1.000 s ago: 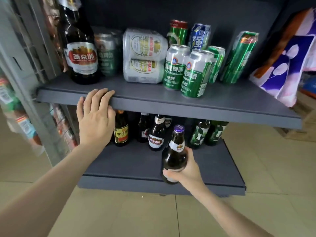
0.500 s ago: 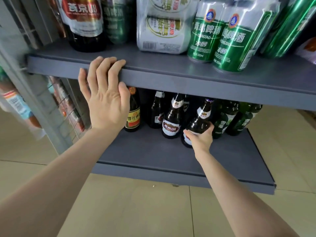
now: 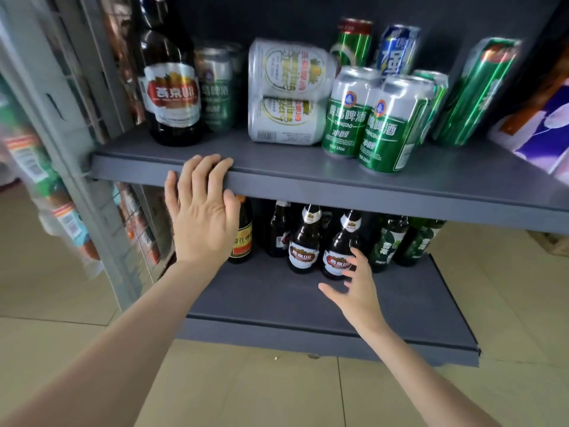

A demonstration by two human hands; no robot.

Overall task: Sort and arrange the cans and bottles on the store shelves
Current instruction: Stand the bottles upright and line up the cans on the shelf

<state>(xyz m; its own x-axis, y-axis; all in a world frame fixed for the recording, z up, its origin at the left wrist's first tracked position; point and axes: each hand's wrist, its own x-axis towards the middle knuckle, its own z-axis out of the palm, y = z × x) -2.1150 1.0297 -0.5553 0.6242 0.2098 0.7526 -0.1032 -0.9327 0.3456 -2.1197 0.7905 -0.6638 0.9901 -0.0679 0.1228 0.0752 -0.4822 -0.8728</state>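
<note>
A small brown beer bottle (image 3: 341, 248) with a red label stands on the lower shelf (image 3: 264, 300) beside a matching bottle (image 3: 304, 241). My right hand (image 3: 354, 288) hovers just in front of it, fingers spread, holding nothing. My left hand (image 3: 203, 211) rests over the front edge of the upper shelf (image 3: 338, 186), its fingers laid on top. Green bottles (image 3: 388, 241) stand to the right, darker bottles (image 3: 243, 232) to the left.
The upper shelf carries a large brown bottle (image 3: 171, 87), a wrapped pack of white cans (image 3: 286, 90), green cans (image 3: 369, 118) and a tall green pack (image 3: 474, 90). A grey upright (image 3: 61, 118) borders the left. Tiled floor lies below.
My right hand pushed the brown bottle back into the row on the lower shelf and let go, then drew back slightly. My left hand stayed on the upper shelf edge.
</note>
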